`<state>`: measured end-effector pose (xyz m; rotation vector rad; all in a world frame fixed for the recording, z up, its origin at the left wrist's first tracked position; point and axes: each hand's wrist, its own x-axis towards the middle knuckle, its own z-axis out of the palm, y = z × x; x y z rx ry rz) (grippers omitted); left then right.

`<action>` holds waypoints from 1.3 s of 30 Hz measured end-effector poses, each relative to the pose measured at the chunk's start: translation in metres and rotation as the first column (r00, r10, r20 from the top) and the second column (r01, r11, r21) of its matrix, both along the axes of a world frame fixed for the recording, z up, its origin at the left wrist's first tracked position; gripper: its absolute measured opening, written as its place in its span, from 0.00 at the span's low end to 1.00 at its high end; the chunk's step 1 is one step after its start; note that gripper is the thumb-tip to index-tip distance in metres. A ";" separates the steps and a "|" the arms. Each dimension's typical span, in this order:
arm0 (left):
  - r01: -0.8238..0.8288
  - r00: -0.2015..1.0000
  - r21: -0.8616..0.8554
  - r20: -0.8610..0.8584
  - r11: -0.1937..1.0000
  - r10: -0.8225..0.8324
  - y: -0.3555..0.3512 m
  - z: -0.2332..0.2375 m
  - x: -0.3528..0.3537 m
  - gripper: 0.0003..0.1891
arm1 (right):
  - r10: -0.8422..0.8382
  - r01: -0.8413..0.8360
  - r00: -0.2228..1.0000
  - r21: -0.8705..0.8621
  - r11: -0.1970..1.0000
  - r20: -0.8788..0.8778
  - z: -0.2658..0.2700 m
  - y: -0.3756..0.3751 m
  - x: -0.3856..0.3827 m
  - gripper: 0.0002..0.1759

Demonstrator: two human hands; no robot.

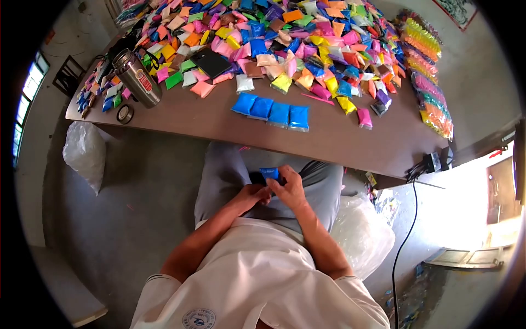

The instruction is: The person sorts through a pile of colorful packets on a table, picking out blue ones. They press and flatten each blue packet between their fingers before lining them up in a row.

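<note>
One small blue packet (269, 173) is just short of the desk (192, 115), pinched between the right hand's (290, 189) thumb and fingers; the left hand (251, 198) curls beside it, its hold unclear. Likely light, soft and slick, it would suit a gentle edge grip. On the desk lie four blue packets (278, 113), then a colourful heap (263, 47).
</note>
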<state>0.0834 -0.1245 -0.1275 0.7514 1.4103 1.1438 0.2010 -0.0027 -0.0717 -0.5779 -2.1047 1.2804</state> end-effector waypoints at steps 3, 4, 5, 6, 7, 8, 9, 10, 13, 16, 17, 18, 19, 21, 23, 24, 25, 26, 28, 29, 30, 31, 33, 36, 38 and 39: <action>0.028 0.996 0.015 0.085 0.999 -0.029 0.000 -0.004 -0.001 0.18 | -0.287 0.302 0.950 0.123 0.945 -0.126 0.047 -0.011 0.007 0.12; 0.033 0.997 -0.003 0.068 0.999 -0.033 0.002 -0.003 -0.002 0.18 | -0.341 0.364 0.923 0.116 0.924 -0.178 0.058 -0.003 0.007 0.19; 0.037 0.998 -0.021 0.050 0.999 -0.036 0.003 -0.002 -0.002 0.19 | -0.392 0.430 0.889 0.131 0.893 -0.238 0.065 0.011 0.004 0.21; 0.036 0.999 -0.010 0.031 0.999 -0.036 0.003 -0.001 -0.001 0.19 | -0.438 0.493 0.848 0.141 0.858 -0.299 0.072 0.026 0.003 0.24; 0.035 0.999 0.001 0.028 0.999 -0.035 0.003 0.001 0.000 0.19 | -0.490 0.523 0.841 0.114 0.845 -0.231 0.079 0.044 0.004 0.24; 0.029 0.999 -0.033 0.027 0.999 -0.029 0.004 0.002 0.000 0.20 | -0.536 0.554 0.828 0.090 0.828 -0.164 0.085 0.062 0.005 0.24; 0.023 0.999 -0.067 0.028 0.998 -0.021 0.005 0.004 0.000 0.20 | -0.531 0.551 0.830 0.098 0.829 -0.173 0.089 0.081 0.003 0.24; 0.016 0.999 -0.088 0.035 0.996 -0.013 0.006 0.005 -0.001 0.21 | -0.567 0.571 0.821 0.140 0.809 -0.068 0.090 0.098 0.000 0.23; -0.004 0.999 -0.071 0.049 0.997 0.007 0.006 0.003 -0.001 0.20 | -0.555 0.524 0.828 0.247 0.815 0.076 0.069 0.140 -0.009 0.22; -0.010 0.999 -0.076 0.042 0.997 0.013 0.005 0.002 -0.001 0.20 | -0.500 0.420 0.847 0.350 0.838 0.181 0.060 0.153 -0.017 0.22; -0.010 0.999 -0.074 0.044 0.997 0.013 0.004 0.001 -0.001 0.20 | -0.493 0.381 0.835 0.389 0.839 0.244 0.060 0.153 -0.018 0.21; -0.004 0.999 -0.070 0.049 0.998 0.007 0.004 -0.001 -0.001 0.20 | -0.493 0.381 0.835 0.391 0.838 0.245 0.061 0.153 -0.016 0.21; 0.003 0.999 -0.067 0.054 0.998 0.001 0.004 -0.002 -0.002 0.20 | -0.509 0.382 0.816 0.405 0.831 0.275 0.063 0.153 -0.015 0.21; 0.005 0.999 -0.067 0.051 0.998 -0.002 0.004 -0.003 -0.003 0.20 | -0.526 0.383 0.796 0.423 0.821 0.299 0.069 0.150 -0.012 0.21; 0.002 0.999 -0.068 0.049 0.998 0.002 0.004 -0.004 -0.004 0.20 | -0.602 0.523 0.777 0.342 0.781 0.187 0.073 0.142 -0.007 0.18; -0.001 0.998 -0.062 0.066 0.998 0.005 0.004 -0.005 -0.003 0.20 | -0.598 0.519 0.779 0.345 0.783 0.186 0.073 0.140 -0.005 0.18; -0.003 0.997 -0.056 0.082 0.998 0.008 0.003 -0.005 -0.003 0.20 | -0.574 0.506 0.792 0.305 0.807 0.208 0.073 0.140 -0.002 0.17; -0.007 0.996 -0.054 0.083 0.999 0.012 0.003 -0.005 -0.003 0.20 | -0.550 0.492 0.804 0.264 0.829 0.228 0.073 0.140 0.000 0.15; -0.007 0.997 -0.065 0.081 0.998 0.012 0.005 -0.004 -0.002 0.20 | -0.534 0.471 0.817 0.285 0.835 0.216 0.068 0.139 -0.004 0.14; -0.009 0.997 -0.063 0.081 0.998 0.014 0.005 -0.003 -0.001 0.20 | -0.521 0.453 0.828 0.303 0.839 0.205 0.065 0.139 -0.006 0.13; -0.016 0.995 -0.052 0.094 0.999 0.020 0.005 -0.002 -0.001 0.19 | -0.520 0.452 0.829 0.304 0.839 0.204 0.063 0.138 -0.010 0.13; -0.022 0.994 -0.042 0.106 0.999 0.026 0.005 -0.001 0.000 0.19 | -0.508 0.439 0.838 0.307 0.844 0.198 0.061 0.138 -0.015 0.13; -0.022 0.995 -0.047 0.099 0.999 0.026 0.005 -0.005 -0.001 0.19 | -0.497 0.429 0.847 0.308 0.849 0.191 0.060 0.137 -0.022 0.13; -0.034 0.995 -0.060 0.092 0.998 0.039 0.005 -0.009 -0.001 0.19 | -0.495 0.425 0.847 0.309 0.851 0.196 0.060 0.135 -0.028 0.13; -0.042 0.995 -0.066 0.090 0.997 0.048 0.005 -0.007 -0.001 0.19 | -0.484 0.414 0.857 0.326 0.850 0.175 0.060 0.136 -0.031 0.13; -0.036 0.996 -0.079 0.079 0.996 0.042 0.005 -0.006 -0.001 0.19 | -0.486 0.417 0.857 0.325 0.849 0.171 0.060 0.136 -0.031 0.13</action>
